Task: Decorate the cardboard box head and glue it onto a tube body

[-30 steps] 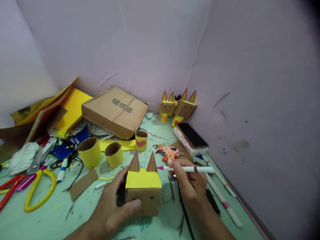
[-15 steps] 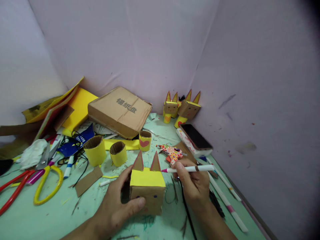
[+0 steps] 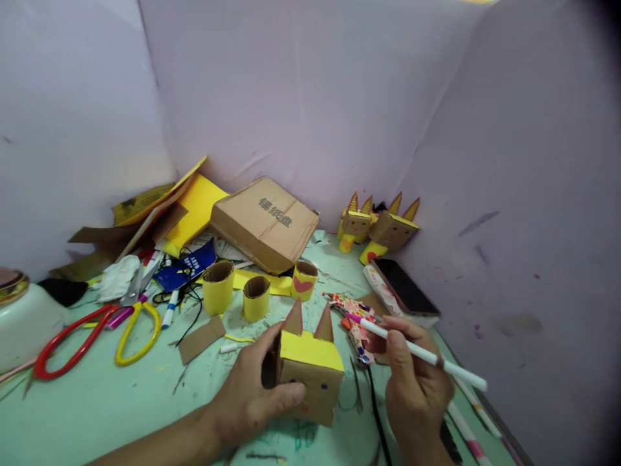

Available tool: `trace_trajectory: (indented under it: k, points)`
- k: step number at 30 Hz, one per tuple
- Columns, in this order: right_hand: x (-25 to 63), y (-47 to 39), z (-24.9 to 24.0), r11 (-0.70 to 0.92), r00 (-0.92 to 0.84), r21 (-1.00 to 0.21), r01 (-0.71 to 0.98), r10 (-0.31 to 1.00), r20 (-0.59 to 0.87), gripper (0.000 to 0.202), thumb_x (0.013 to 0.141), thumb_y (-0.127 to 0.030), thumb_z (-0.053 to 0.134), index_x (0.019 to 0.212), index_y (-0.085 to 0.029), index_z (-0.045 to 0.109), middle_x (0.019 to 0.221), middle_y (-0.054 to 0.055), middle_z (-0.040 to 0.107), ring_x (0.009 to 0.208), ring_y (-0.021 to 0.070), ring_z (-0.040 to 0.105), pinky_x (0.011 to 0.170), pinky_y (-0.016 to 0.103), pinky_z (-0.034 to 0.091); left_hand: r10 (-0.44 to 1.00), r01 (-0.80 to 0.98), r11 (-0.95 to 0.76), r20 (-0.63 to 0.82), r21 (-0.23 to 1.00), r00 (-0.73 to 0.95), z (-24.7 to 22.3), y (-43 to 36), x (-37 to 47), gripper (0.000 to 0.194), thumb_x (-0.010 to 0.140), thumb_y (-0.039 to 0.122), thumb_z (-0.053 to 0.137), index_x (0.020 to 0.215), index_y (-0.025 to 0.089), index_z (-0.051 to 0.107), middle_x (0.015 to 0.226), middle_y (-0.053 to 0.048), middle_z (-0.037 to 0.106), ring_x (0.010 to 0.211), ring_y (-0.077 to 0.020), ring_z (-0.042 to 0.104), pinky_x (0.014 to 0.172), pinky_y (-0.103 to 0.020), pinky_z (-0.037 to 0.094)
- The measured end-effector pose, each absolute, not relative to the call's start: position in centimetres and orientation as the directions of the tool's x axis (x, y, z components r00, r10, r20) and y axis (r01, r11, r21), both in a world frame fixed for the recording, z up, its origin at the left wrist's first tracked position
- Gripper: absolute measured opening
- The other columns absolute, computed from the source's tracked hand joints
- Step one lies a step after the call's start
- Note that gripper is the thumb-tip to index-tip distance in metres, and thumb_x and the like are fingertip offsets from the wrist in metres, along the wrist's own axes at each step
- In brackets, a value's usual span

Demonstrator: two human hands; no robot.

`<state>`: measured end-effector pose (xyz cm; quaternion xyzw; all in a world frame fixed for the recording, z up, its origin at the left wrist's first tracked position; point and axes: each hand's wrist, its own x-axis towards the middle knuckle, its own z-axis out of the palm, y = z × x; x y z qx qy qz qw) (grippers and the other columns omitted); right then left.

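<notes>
My left hand (image 3: 252,388) grips the left side of a small cardboard box head (image 3: 313,382), its thumb across the front face. The head has a yellow top, two pointed ears outlined in pink and drawn blue eyes. To its right, my right hand (image 3: 420,382) pinches a white marker (image 3: 417,351) with a magenta tip pointing up and left, clear of the head. Beyond the head stand yellow cardboard rings (image 3: 256,306) and a yellow ring with a red heart (image 3: 304,285). A colourful patterned piece (image 3: 354,317) lies behind the marker tip.
A flat cardboard box (image 3: 264,223) lies at the back, near finished cat-like figures (image 3: 392,230). A phone (image 3: 407,285) rests at the right. Red-handled and yellow-handled scissors (image 3: 138,333), cardboard sheets (image 3: 194,207) and scraps cover the left. A white rounded object (image 3: 29,323) is at the left edge.
The marker has moved away from the ear's edge, rightward with my right hand, and now tilts down to the right. My left hand still holds the head. The view has shifted left.
</notes>
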<state>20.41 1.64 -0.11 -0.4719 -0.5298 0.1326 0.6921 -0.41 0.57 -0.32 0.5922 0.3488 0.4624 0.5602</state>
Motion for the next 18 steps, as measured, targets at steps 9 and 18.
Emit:
trace_trajectory:
  k: [9,18]
  points:
    - [19.8,1.4,0.2,0.504,0.291,-0.756,0.418,0.714,0.636,0.014,0.084,-0.034,0.068,0.087,-0.02,0.072,0.079,0.005,0.073,0.067,0.0201,0.069,0.056,0.027,0.055,0.922,-0.128,-0.143,0.179,0.981,0.343,0.3,0.6,-0.4,0.072,0.069,0.038,0.075,0.133,0.017,0.05,0.131,-0.01,0.063,0.116,-0.0323,0.06,0.099,-0.04,0.047]
    - [18.2,2.3,3.4,0.545,0.189,-0.735,0.404,0.736,0.65,0.016,0.086,-0.031,0.064,0.077,-0.02,0.071,0.067,0.002,0.069,0.055,0.0163,0.064,0.046,0.023,0.049,0.91,-0.16,-0.147,0.197,0.976,0.365,1.2,0.6,-0.3,0.061,0.071,0.033,0.073,0.128,0.019,0.054,0.123,-0.008,0.067,0.11,-0.0309,0.062,0.101,-0.042,0.045]
